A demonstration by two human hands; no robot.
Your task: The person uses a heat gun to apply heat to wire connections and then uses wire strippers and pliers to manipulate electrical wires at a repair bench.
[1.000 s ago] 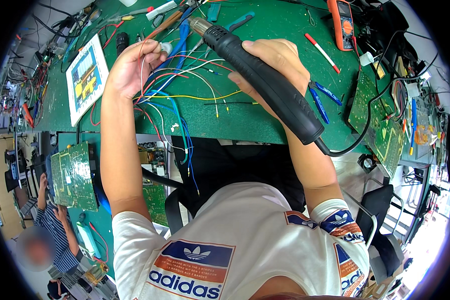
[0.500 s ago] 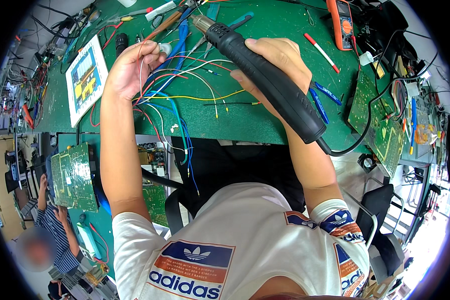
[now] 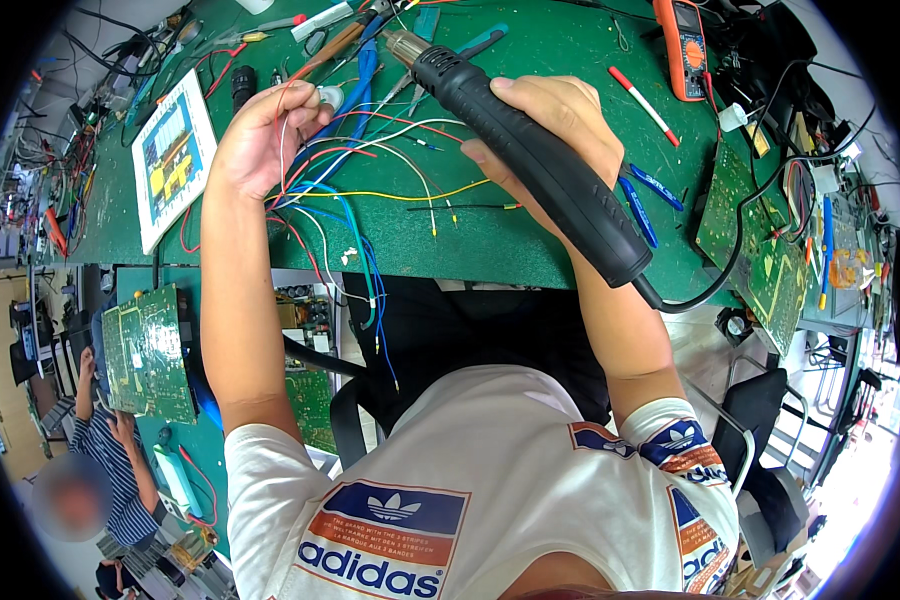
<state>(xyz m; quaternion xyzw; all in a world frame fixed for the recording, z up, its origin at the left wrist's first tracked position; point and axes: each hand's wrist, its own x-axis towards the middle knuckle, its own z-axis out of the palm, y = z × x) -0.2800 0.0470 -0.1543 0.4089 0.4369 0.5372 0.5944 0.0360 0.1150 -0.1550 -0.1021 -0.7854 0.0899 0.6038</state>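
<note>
My right hand (image 3: 575,125) is wrapped round the black handle of a hot air gun (image 3: 560,200). Its metal nozzle points to the far left, over wires and tools at the back of the green bench. A black cord runs off the gun's rear end to the right. My left hand (image 3: 270,140) is closed in a pinch on a thin red wire (image 3: 278,120); exactly what lies between the fingertips is partly hidden. Beside that hand, loose red, white, blue and yellow wires (image 3: 340,190) fan out over the bench, and some hang past its front edge. A small white round piece (image 3: 330,97) shows behind the fingers.
A white-framed panel (image 3: 170,165) with a coloured picture lies left of my left hand. To the right are a red-and-white marker (image 3: 643,105), blue-handled cutters (image 3: 638,210), an orange multimeter (image 3: 684,50) and a large circuit board (image 3: 760,245). Another person (image 3: 130,470) is at lower left.
</note>
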